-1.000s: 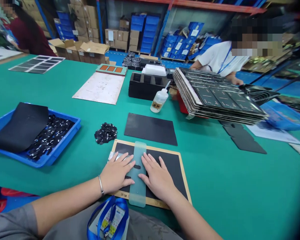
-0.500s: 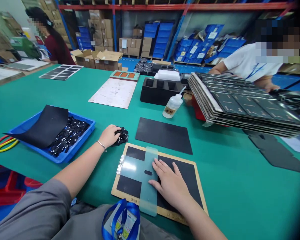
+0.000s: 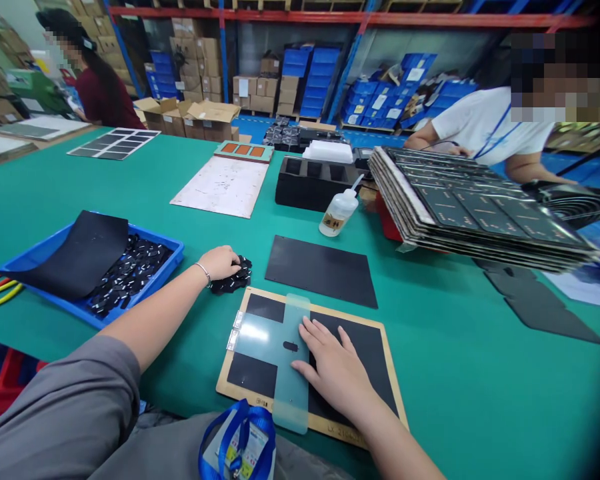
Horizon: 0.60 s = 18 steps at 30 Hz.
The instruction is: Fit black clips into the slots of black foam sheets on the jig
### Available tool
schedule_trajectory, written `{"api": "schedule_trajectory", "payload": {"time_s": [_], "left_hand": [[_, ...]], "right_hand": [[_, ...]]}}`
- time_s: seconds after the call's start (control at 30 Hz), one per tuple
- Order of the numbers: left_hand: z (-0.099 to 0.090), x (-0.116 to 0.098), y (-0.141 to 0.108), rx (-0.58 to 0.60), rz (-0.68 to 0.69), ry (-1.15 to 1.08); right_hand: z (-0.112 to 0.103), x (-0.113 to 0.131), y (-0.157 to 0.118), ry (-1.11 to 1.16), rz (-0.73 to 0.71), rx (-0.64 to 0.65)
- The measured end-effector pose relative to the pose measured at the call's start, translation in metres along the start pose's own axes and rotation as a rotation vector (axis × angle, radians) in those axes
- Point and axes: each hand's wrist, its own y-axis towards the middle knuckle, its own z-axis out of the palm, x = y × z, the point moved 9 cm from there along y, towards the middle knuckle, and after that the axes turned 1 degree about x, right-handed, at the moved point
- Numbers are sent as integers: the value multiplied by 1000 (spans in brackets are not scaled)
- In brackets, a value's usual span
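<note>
Your left hand (image 3: pixel 219 263) is cupped over one pile of small black parts (image 3: pixel 234 275), touching it; can't tell if it has hold of any. Your right hand (image 3: pixel 333 377) is open and flat, fingers (image 3: pixel 317 337) pressing one translucent green strip (image 3: pixel 296 317). The strip lies across a wood-framed board (image 3: pixel 320 308), near centre, with two metal clips (image 3: pixel 235 330) on its left edge.

Just far of the board: one black sheet (image 3: pixel 320 272). Left: one blue tray (image 3: pixel 140 291) of loose black parts (image 3: pixel 130 273), one black sheet (image 3: pixel 75 255) draped over it. Far: one glue bottle (image 3: pixel 337 215), one black foam holder (image 3: pixel 305 185). Right: one tilted stack of black panels (image 3: pixel 480 207). Two co-workers: one far left (image 3: pixel 100 90), one far right (image 3: pixel 487 127). Nothing blocks your hands.
</note>
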Motion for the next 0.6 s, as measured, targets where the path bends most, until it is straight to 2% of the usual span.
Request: {"api": "schedule_trajectory", "payload": {"time_s": [0.17,0.37,0.6], "left_hand": [[2,-4,7,69,42,34],[2,2,11,47,49,58],[3,0,16,73,65,42]], "right_hand": [[1,-1,-1,14,1,4],[1,-1,-2,24,10,6],[0,-1,-2,45,8,-8]]}}
